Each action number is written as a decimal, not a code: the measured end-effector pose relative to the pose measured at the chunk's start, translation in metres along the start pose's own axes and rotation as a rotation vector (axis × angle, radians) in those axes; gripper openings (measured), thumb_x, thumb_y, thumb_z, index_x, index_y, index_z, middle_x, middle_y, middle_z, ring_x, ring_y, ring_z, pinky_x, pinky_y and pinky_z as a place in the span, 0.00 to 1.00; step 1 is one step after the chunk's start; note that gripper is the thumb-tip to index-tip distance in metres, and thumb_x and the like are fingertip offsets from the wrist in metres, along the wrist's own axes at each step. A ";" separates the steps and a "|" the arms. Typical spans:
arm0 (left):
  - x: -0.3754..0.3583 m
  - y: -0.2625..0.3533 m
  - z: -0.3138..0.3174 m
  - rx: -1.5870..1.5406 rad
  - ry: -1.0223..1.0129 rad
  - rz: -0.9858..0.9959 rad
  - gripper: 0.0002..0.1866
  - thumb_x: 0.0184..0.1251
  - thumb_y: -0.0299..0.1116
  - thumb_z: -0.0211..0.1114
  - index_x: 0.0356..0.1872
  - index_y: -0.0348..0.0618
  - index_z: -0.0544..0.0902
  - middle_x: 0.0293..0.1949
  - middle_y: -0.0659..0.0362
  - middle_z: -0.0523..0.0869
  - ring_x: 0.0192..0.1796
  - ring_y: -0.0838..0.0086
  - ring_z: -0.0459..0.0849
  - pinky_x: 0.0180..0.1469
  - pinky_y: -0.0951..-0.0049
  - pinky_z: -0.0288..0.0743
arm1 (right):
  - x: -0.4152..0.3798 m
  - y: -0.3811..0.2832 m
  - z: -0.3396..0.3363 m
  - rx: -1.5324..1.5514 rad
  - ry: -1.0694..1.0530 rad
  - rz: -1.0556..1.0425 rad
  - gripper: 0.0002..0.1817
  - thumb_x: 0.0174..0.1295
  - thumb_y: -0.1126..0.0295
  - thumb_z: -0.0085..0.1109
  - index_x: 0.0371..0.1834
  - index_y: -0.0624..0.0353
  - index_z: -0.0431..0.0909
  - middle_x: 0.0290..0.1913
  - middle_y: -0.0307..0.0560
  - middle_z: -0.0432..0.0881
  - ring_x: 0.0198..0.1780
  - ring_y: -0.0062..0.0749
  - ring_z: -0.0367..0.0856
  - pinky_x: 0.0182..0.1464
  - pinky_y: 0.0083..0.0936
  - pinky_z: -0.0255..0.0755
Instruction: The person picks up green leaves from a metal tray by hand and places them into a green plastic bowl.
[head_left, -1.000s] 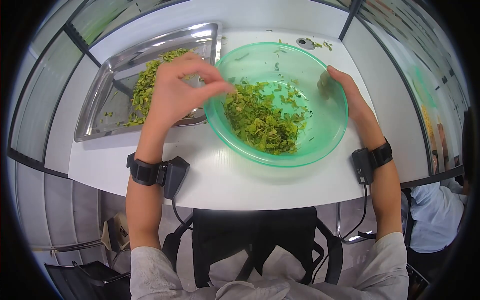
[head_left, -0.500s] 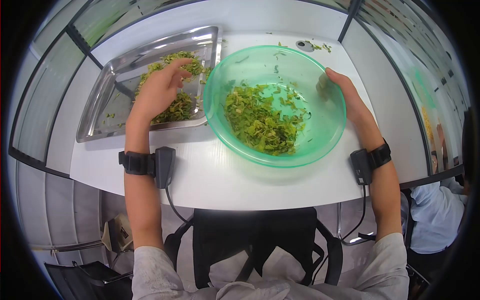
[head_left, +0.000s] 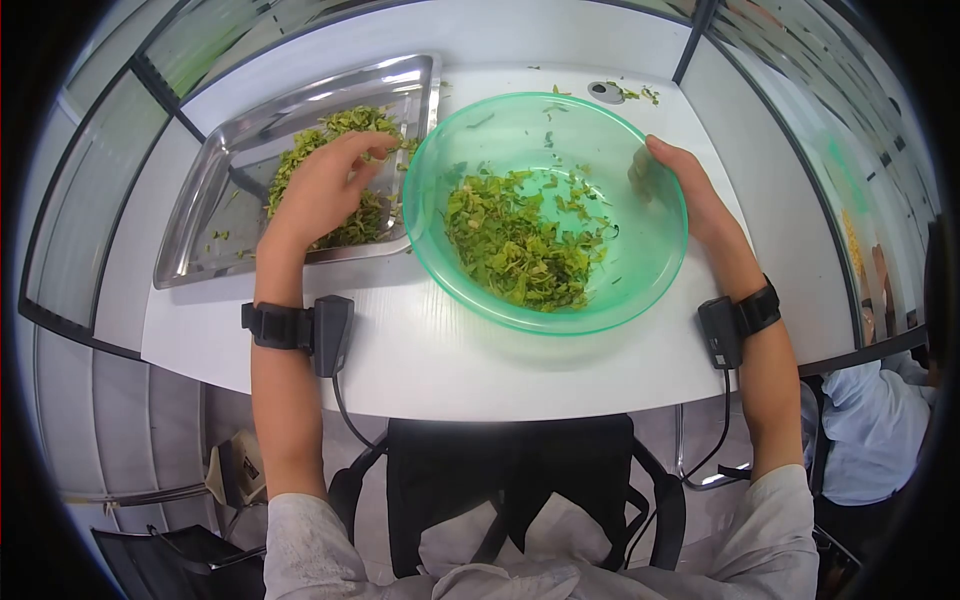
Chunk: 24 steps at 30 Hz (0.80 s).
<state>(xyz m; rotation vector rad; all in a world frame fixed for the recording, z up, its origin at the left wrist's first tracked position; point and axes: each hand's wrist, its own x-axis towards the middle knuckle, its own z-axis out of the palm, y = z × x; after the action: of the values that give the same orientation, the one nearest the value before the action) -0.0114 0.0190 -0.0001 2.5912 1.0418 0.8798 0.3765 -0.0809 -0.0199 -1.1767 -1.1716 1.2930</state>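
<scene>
A translucent green plastic bowl (head_left: 560, 315) stands on the white table, holding a heap of chopped leafy greens (head_left: 520, 240). My right hand (head_left: 683, 185) grips its right side, thumb at the rim and fingers showing through the wall outside. To the left, my left hand (head_left: 330, 185) hovers above the steel tray (head_left: 215, 200), over another pile of chopped greens (head_left: 350, 120). Its fingers are loosely bent and apart, with nothing visible in them. The hand hides part of that pile. The bowl's left rim sits close beside the tray's right edge.
Leaf scraps lie by a round cable hole (head_left: 604, 92) at the table's back right. Low partitions (head_left: 430, 35) enclose the table. A black strap device with a cable is on each forearm. Another person's sleeve (head_left: 875, 425) shows at lower right.
My left hand has moved slightly right and nearer to me above the tray. The bowl and my right hand have shifted only a touch to the left in view.
</scene>
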 end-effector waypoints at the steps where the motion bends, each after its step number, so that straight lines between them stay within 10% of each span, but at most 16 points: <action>1: 0.001 0.005 -0.003 -0.003 -0.089 -0.121 0.12 0.57 0.26 0.65 0.44 0.41 0.83 0.39 0.56 0.84 0.39 0.68 0.81 0.44 0.69 0.74 | 0.000 0.000 0.000 -0.001 0.003 0.000 0.19 0.67 0.52 0.53 0.34 0.60 0.77 0.31 0.37 0.77 0.32 0.20 0.74 0.37 0.20 0.70; 10: -0.005 -0.001 -0.009 -0.076 -0.394 -0.213 0.09 0.53 0.29 0.70 0.36 0.41 0.85 0.33 0.56 0.87 0.35 0.67 0.84 0.40 0.70 0.77 | 0.000 0.000 0.001 -0.011 -0.017 -0.013 0.20 0.67 0.52 0.52 0.35 0.60 0.78 0.31 0.36 0.77 0.31 0.18 0.74 0.36 0.19 0.70; 24: 0.003 0.005 -0.007 -0.078 -0.117 -0.073 0.09 0.56 0.17 0.63 0.38 0.36 0.83 0.35 0.56 0.87 0.37 0.71 0.85 0.44 0.72 0.78 | -0.001 -0.002 0.003 -0.020 0.001 -0.003 0.19 0.67 0.52 0.52 0.34 0.60 0.77 0.29 0.35 0.76 0.30 0.17 0.73 0.35 0.19 0.69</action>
<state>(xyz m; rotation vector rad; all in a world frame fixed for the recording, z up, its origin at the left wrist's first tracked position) -0.0111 0.0169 0.0084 2.4909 1.0410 0.7271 0.3741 -0.0821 -0.0174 -1.1897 -1.1875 1.2813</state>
